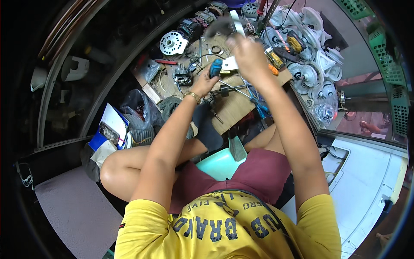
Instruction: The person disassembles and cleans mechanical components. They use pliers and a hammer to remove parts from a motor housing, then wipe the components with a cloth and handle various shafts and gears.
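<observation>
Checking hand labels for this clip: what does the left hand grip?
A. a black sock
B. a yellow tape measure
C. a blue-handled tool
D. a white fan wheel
C: the left hand is closed round the blue handle of a tool, next to the white part in the right hand.

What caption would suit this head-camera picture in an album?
Seated at a cluttered wooden board, left hand grips a blue-handled tool, right hand holds a pale metal part.

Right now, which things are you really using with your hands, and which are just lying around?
In use:
- blue-handled tool, in the left hand
- white metal piece, held up by the right hand

Lying about:
- white round motor plate
- small motor
- yellow meter
- blue-handled pliers
- white pulley wheels
- wooden board under them
</observation>
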Tool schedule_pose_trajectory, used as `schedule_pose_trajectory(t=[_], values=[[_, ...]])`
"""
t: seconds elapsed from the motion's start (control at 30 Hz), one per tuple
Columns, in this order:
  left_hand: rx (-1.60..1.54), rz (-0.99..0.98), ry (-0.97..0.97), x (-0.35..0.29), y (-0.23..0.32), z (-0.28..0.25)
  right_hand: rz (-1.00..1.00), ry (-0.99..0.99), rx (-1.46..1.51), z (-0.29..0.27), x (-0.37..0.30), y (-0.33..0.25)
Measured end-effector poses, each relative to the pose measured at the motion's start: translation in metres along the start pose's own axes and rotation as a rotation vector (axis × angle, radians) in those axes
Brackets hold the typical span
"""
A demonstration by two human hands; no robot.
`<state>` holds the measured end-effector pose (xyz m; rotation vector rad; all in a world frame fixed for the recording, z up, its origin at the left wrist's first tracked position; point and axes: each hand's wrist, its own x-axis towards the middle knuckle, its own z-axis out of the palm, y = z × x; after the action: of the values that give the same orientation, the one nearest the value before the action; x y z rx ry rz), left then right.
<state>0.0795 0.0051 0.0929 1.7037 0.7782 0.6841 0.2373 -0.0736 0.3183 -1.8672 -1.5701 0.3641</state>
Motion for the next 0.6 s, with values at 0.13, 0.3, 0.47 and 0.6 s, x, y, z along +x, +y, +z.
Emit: schedule_pose_trajectory(t=[0.13, 0.3, 0.47, 0.6], values=[[-0.049, -0.092, -0.003, -0.003, 0.015, -0.013, -0.139, 0.282, 0.256, -0.060, 0.005, 0.008], [-0.171, -0.067, 0.095, -0.006, 0.027, -0.015, 0.018, 0.169, 0.260, -0.074, -0.018, 0.040], [-0.168, -0.098, 0.055, -0.012, 0.026, -0.008, 0.190, 0.092, 0.252, -0.052, -0.036, 0.063], [-0.235, -0.139, 0.050, -0.011, 0.027, -0.005, 0.101, 0.124, 0.180, -0.042, -0.043, 0.081]])
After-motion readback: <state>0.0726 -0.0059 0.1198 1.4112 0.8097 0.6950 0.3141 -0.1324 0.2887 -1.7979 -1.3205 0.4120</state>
